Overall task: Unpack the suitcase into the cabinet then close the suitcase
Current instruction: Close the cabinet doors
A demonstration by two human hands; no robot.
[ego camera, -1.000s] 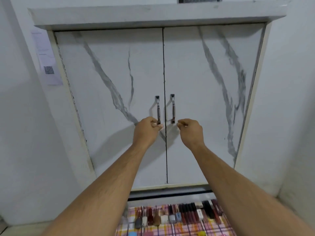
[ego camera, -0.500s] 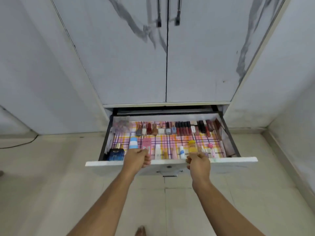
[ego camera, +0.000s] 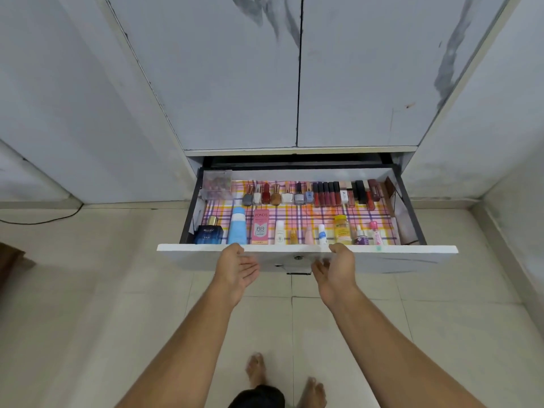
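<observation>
The white marbled cabinet (ego camera: pixel 241 72) has both doors closed. Below them its drawer (ego camera: pixel 412 256) stands pulled out, lined with a checked cloth. Inside lie several nail polishes (ego camera: pixel 276 195), lip glosses (ego camera: pixel 328 194), a pink BB cream box (ego camera: pixel 261 226), a blue tube (ego camera: pixel 238 226) and a dark blue perfume bottle (ego camera: pixel 209 232). My left hand (ego camera: pixel 237 267) and my right hand (ego camera: pixel 335 267) hover just in front of the drawer's white front, palms facing each other, fingers relaxed and holding nothing. No suitcase is in view.
A keyhole and small metal handle (ego camera: pixel 298 267) sit on the drawer front between my hands. My bare feet (ego camera: pixel 256 371) stand on the beige tiled floor. A black cable (ego camera: pixel 44 220) runs along the floor at the left wall.
My hands left the cabinet door handles, came down to the drawer's top edge and gripped it, and now have let go and opened. The view tilted down.
</observation>
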